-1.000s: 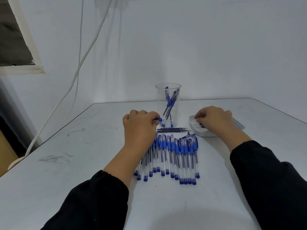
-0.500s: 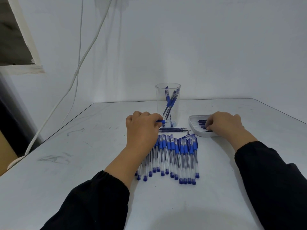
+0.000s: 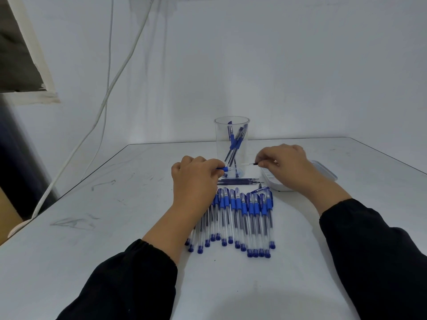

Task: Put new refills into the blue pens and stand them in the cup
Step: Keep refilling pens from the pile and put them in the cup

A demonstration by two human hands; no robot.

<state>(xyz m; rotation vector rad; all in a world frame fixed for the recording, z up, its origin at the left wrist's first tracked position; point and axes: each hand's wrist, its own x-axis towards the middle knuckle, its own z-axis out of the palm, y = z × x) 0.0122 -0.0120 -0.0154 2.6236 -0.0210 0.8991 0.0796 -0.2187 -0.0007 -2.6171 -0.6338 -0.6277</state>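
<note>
Lifted out of the tray [image 3: 323,172], the right hand [image 3: 286,165] now pinches a refill [image 3: 250,163] (white-tipped) beside the cup [image 3: 231,146]. Left hand [image 3: 196,179] grips a pen [image 3: 223,168], fingers curled.

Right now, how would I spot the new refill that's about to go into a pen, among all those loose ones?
Find the clear cup standing at the middle of the table. Just to its right, the right hand pinches one thin refill in the air, its pale end pointing toward the pen barrel in the left hand. The other loose refills lie flat on the table below.
</note>
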